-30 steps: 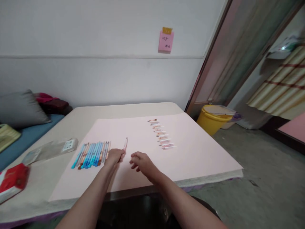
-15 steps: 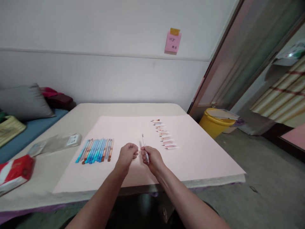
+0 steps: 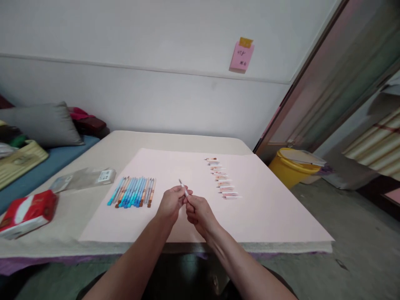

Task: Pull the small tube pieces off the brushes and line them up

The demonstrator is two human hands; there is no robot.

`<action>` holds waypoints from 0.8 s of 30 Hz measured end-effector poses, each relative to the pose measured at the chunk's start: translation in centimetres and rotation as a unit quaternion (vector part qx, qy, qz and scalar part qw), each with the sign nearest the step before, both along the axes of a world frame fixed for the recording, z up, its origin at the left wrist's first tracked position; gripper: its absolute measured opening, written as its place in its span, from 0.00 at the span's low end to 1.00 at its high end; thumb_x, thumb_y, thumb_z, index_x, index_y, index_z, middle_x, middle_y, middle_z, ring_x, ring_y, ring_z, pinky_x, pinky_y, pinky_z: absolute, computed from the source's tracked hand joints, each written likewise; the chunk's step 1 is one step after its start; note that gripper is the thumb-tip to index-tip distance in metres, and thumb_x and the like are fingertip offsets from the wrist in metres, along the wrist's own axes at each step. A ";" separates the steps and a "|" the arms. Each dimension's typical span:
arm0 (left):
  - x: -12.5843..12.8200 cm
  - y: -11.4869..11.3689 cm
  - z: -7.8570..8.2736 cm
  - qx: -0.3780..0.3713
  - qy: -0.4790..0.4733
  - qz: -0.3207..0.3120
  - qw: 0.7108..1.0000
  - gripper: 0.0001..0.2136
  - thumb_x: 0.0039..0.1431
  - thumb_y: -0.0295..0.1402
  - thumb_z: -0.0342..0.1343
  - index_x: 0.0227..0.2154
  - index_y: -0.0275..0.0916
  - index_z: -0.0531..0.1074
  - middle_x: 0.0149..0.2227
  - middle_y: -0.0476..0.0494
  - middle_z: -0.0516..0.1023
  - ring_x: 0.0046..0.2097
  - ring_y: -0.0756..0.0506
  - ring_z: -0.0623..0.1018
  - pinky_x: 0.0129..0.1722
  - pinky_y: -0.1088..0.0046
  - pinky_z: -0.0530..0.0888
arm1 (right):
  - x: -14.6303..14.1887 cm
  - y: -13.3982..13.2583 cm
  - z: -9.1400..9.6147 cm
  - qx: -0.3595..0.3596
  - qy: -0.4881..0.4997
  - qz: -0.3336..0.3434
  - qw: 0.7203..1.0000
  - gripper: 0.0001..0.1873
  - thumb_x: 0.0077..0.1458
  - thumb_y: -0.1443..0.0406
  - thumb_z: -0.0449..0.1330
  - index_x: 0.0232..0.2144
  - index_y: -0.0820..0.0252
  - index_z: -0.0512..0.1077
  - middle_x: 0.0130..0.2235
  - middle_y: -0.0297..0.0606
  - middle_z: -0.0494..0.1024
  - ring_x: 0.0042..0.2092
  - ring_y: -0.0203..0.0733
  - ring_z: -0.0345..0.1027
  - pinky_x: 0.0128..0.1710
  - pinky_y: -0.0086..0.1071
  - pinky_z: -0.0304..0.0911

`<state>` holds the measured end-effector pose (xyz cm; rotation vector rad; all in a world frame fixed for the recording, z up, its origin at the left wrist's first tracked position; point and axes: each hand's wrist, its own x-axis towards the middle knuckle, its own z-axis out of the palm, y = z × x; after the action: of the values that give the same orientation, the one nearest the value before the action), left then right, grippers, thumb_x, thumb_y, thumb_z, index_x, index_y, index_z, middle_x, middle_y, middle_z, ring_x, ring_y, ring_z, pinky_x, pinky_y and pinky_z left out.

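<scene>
A slim pale pen [image 3: 182, 184] is held up over the pink sheet, its tip pointing away from me and slightly left. My left hand [image 3: 171, 204] pinches it from the left side. From the right, my right hand [image 3: 200, 211] grips its lower part with curled fingers, which hide that end. Left of my hands lies a row of blue, grey and orange-brown pens [image 3: 133, 191], side by side. Beyond my right hand, several pen refills or thin pen parts [image 3: 222, 182] lie in a slanting column.
The pink sheet [image 3: 268, 208] covers much of the table. On the left are a red and white packet [image 3: 28, 212] and a clear plastic bag [image 3: 83, 179]. A yellow bin [image 3: 287, 168] stands beyond the table's right side. A pink note [image 3: 242, 56] is taped to the wall.
My left hand has come in from beside the pen and now touches it. The pen leans left instead of nearly straight ahead. The view has shifted slightly left.
</scene>
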<state>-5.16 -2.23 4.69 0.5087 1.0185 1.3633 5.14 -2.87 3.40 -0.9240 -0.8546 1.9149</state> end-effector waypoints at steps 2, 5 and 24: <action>0.1 -0.1 0.1 -0.007 0.016 0.015 1.000 0.06 0.48 0.29 0.60 0.26 0.30 0.72 0.25 0.41 0.74 0.22 0.54 0.68 0.28 0.76 0.67 | -0.2 -0.1 -0.2 0.013 -0.011 -0.009 1.000 0.14 0.47 0.57 0.59 0.23 0.61 0.62 0.13 0.20 0.53 0.14 0.23 0.35 0.13 0.22 0.31; 0.2 -0.1 0.2 -0.006 0.036 0.034 0.999 0.06 0.46 0.29 0.60 0.24 0.30 0.72 0.23 0.42 0.74 0.23 0.53 0.69 0.28 0.75 0.66 | -0.4 -0.3 -0.2 0.030 -0.035 -0.026 0.999 0.14 0.47 0.56 0.58 0.23 0.61 0.62 0.13 0.21 0.54 0.14 0.23 0.37 0.14 0.22 0.32; -0.5 -0.1 0.5 0.056 -0.085 -0.136 0.985 0.10 0.49 0.23 0.59 0.37 0.30 0.75 0.35 0.36 0.77 0.34 0.50 0.75 0.41 0.72 0.70 | 2.5 1.2 1.1 -0.104 0.163 0.088 0.977 0.09 0.54 0.62 0.56 0.28 0.63 0.66 0.16 0.21 0.50 0.15 0.24 0.32 0.13 0.20 0.33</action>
<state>-5.65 -2.34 5.20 0.5824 0.7068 1.2003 7.65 -1.72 4.45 -0.6409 -0.5644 2.2638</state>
